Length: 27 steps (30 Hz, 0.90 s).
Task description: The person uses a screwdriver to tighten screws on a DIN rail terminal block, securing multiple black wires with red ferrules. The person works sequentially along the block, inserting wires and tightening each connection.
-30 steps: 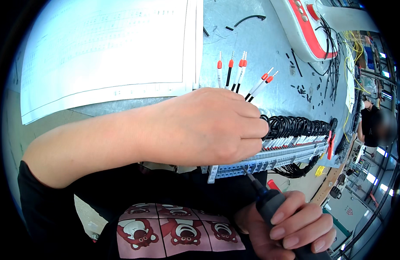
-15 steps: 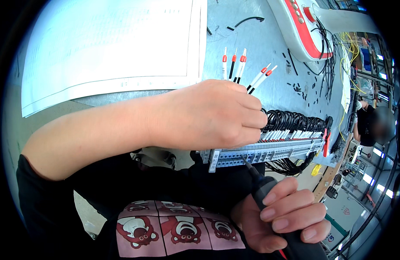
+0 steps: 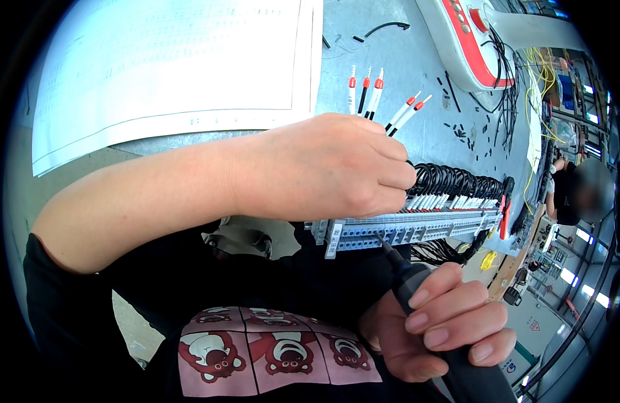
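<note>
My left hand (image 3: 337,166) is closed at the upper side of a long grey terminal strip (image 3: 417,230). Out from behind its knuckles fan several black wires with white sleeves and red ferrules (image 3: 378,86); the fingertips are hidden. In my right hand (image 3: 451,322) is a black electric screwdriver (image 3: 412,282), fingers wrapped round its body. Its thin tip reaches the holes near the strip's left end. Looped black wires (image 3: 458,180) with white sleeves line the strip's upper side.
Printed sheets (image 3: 175,67) cover the upper left of the metal table (image 3: 343,40). A white and red machine (image 3: 464,47) stands at the upper right, near scattered black scraps (image 3: 463,134). Red-handled pliers (image 3: 505,208) lie past the strip's far end. Another person (image 3: 579,191) is at the right.
The terminal strip and my left hand have shifted slightly upward in view. The screwdriver tip has moved up a little with the strip. Both hands keep their grip.
</note>
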Each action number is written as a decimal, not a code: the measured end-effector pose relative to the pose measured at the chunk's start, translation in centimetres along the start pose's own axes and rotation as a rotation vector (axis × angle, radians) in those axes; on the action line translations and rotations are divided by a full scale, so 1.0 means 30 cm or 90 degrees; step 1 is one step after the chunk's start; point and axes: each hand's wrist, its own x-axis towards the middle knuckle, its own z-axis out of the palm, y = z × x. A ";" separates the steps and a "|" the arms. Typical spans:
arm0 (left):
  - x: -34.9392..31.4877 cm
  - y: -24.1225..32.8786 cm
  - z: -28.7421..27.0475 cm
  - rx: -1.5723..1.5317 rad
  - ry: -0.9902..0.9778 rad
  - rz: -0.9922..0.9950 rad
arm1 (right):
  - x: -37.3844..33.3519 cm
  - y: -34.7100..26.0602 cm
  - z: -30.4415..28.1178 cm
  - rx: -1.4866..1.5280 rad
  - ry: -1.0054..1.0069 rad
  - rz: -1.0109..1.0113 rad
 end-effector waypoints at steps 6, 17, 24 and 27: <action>0.003 0.000 -0.004 0.001 -0.006 -0.002 | -0.001 0.007 -0.001 0.002 -0.002 -0.010; 0.007 0.001 -0.008 0.000 -0.009 -0.006 | 0.006 -0.002 -0.023 0.012 -0.017 0.011; 0.010 0.006 -0.029 0.010 -0.060 -0.010 | 0.008 -0.006 -0.047 0.024 -0.087 0.008; 0.010 0.017 -0.043 0.024 -0.064 -0.025 | 0.024 -0.003 -0.066 0.065 -0.134 0.024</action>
